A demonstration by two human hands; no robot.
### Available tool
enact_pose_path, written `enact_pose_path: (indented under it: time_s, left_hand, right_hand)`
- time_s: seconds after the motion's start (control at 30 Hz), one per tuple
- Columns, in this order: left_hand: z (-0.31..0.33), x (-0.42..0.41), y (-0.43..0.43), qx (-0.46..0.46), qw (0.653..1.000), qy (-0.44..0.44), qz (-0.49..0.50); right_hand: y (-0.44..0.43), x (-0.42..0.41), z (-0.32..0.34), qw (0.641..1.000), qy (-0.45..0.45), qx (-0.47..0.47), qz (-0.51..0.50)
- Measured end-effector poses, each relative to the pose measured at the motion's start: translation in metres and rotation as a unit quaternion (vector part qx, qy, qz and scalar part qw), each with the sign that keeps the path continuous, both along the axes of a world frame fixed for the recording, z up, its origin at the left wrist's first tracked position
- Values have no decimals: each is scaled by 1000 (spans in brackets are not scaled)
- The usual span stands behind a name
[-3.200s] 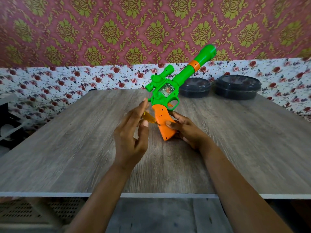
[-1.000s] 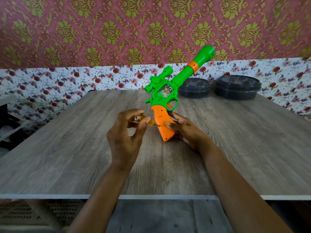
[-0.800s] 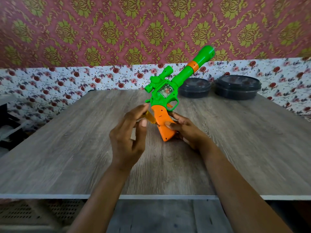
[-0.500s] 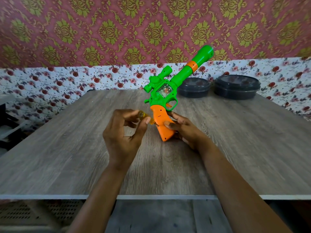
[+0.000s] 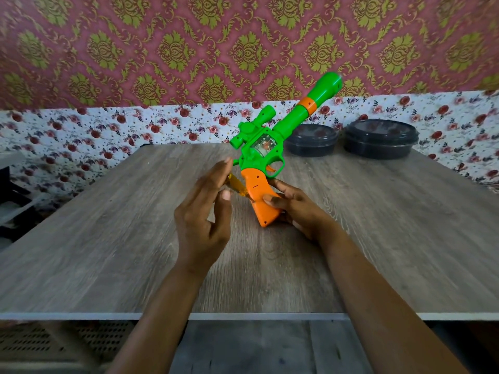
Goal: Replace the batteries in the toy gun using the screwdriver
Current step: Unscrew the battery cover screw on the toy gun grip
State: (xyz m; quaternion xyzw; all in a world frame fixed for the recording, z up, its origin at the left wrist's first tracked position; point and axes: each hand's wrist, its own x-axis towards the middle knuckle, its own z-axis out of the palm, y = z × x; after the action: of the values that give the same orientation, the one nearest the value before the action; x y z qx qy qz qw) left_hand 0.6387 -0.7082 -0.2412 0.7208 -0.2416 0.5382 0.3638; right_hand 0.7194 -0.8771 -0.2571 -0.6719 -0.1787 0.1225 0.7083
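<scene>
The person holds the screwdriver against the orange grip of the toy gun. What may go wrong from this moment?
1. The left hand only pinches the screwdriver with its fingertips, at a slant; the tip may slip and jab the right hand, whose thumb lies close by on the grip.
2. The toy gun seems to stand on the table on its grip end alone, barrel tilted up; a push may tip it.

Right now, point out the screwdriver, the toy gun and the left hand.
screwdriver (image 5: 237, 184), head view, yellow handle.
toy gun (image 5: 255, 161), head view, green body.
left hand (image 5: 202, 225), head view, back of hand.
</scene>
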Motion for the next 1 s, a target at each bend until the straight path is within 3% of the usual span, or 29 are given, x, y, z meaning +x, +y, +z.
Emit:
enact_pose_path:
  time_s: [0.17,0.43,0.6,0.73,1.0]
  left_hand:
    - [-1,1,1,-16,1000,-16,8]
    - [-2,1,-1,-104,994,28,-32]
    - [-1,2,1,-31,999,11,25]
    - [-2,1,-1,34,999,22,6]
    - [-3,2,-2,47,999,5,27]
  right_hand:
    - [-1,2,-1,1000,-1,-9,3]
    - [-1,3,-2,1000,-10,-17,2]
    - [-1,4,-3,1000,-8,-11,4]
    - [-1,5,-4,1000,-8,-9,6]
    - [-1,8,-6,1000,-9,-9,7]
